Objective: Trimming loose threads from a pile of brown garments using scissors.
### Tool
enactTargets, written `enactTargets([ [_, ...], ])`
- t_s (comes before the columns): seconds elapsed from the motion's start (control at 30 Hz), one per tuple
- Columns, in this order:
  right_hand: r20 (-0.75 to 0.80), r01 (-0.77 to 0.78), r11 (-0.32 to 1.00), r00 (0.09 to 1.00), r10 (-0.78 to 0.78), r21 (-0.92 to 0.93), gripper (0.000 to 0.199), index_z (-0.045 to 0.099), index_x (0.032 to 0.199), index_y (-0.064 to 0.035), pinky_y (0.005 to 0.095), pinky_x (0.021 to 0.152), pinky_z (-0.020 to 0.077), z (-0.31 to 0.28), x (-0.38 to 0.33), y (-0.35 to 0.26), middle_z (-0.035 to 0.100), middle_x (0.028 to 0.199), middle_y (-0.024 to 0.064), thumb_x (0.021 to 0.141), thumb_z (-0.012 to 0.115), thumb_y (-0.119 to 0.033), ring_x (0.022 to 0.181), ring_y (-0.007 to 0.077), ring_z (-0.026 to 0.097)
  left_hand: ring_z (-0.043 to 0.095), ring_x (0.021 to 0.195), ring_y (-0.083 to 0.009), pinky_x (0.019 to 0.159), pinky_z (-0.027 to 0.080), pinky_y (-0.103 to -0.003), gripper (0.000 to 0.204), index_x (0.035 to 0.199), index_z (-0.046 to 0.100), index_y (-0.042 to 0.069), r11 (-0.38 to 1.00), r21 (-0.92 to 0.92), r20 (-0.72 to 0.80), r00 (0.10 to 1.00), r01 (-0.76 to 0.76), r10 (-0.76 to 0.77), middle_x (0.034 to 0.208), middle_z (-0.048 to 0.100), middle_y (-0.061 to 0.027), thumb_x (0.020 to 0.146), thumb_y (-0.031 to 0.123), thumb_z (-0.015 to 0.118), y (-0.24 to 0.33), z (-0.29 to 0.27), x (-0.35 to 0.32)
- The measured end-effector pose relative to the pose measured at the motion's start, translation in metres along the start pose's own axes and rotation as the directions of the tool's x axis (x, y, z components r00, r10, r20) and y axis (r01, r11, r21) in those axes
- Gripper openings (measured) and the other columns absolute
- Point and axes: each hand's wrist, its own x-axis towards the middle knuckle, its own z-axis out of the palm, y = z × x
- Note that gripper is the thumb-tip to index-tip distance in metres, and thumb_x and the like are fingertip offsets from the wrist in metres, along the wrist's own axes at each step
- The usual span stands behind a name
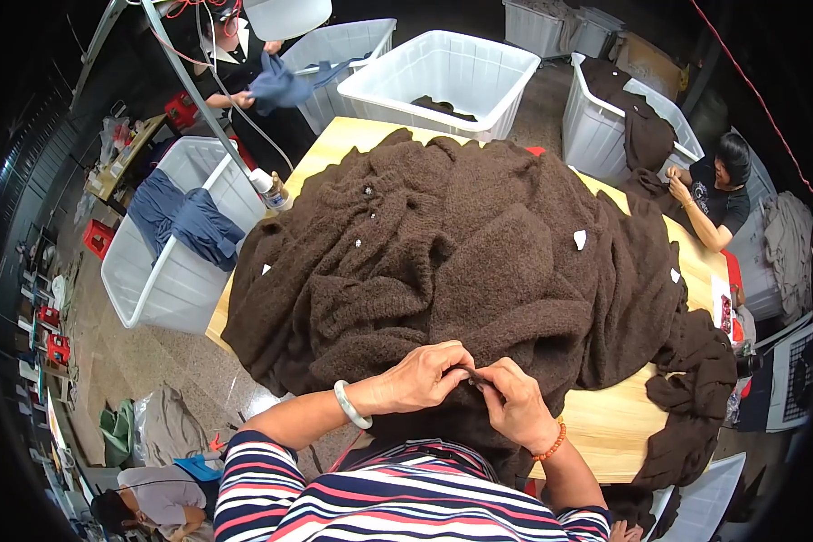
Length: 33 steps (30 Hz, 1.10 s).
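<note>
While a label wrapped the bottle (274, 191) at the table's far left corner, its print was too small to tell; small white tags (580, 240) dotted the heap. The brown knit cloth (506, 244), coarse and fuzzy, lay in rounded folds across most of the table (605, 434), directly before the wearer. At its near side, the left hand (414, 375) and right hand (519, 405) almost met, thumb and forefinger of each closed in a pinch on a small dark edge of the cloth. Cloth overhung the left and right table edges. Smooth pale wood lay bare right of the right hand, leaving room there. A rectangular white plastic tub (438, 68) stood beyond the far edge.
</note>
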Motion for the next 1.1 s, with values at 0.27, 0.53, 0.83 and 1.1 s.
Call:
enactTargets([
  [0.27, 0.079, 0.062, 0.995, 0.995, -0.068, 0.075, 0.019, 0.06, 0.099, 0.0024, 0.0394, 0.066, 0.0485, -0.011, 0.007, 0.0, 0.057, 0.085, 0.0164, 0.081, 0.059, 0.01, 0.075, 0.0342, 0.059, 0.058, 0.073, -0.0208, 0.065, 0.046, -0.031, 0.008, 0.095, 0.062, 0.0, 0.997, -0.07, 0.06, 0.998, 0.037, -0.033, 0.083, 0.059, -0.0108, 0.087, 0.002, 0.061, 0.0, -0.008, 0.005],
  [0.53, 0.177, -0.05, 0.941, 0.984, -0.011, 0.336, 0.019, 0.062, 0.098, 0.0037, 0.0328, 0.063, 0.0456, -0.023, 0.008, 0.007, 0.059, 0.081, 0.0125, 0.081, 0.057, 0.009, 0.07, 0.0236, 0.058, 0.06, 0.075, -0.0147, 0.069, 0.047, -0.028, 0.007, 0.093, 0.063, -0.001, 0.981, -0.173, 0.111, 0.991, 0.091, -0.073, 0.083, 0.062, -0.0068, 0.088, 0.003, 0.064, 0.015, -0.018, 0.008],
  [0.83, 0.161, -0.086, 0.945, 0.986, 0.036, 0.317, 0.01, 0.062, 0.096, 0.0033, 0.0301, 0.058, 0.0436, -0.02, 0.002, 0.004, 0.058, 0.077, 0.0075, 0.086, 0.06, 0.003, 0.065, 0.0156, 0.055, 0.058, 0.074, -0.0139, 0.068, 0.047, -0.027, 0.007, 0.093, 0.062, -0.001, 0.978, -0.185, 0.09, 0.993, 0.096, -0.081, 0.081, 0.061, -0.0064, 0.088, 0.005, 0.064, 0.022, -0.014, 0.004],
  [1.1, 0.223, -0.365, 0.693, 0.931, 0.29, 0.621, 0.014, 0.065, 0.091, -0.0014, 0.0186, 0.055, 0.0373, -0.013, -0.002, -0.003, 0.058, 0.076, -0.0061, 0.094, 0.068, -0.015, 0.067, -0.0002, 0.047, 0.062, 0.087, -0.0224, 0.079, 0.048, -0.032, 0.026, 0.106, 0.062, -0.002, 0.99, -0.138, 0.064, 0.998, 0.036, -0.027, 0.094, 0.063, -0.0107, 0.084, 0.008, 0.07, 0.033, -0.011, -0.011],
])
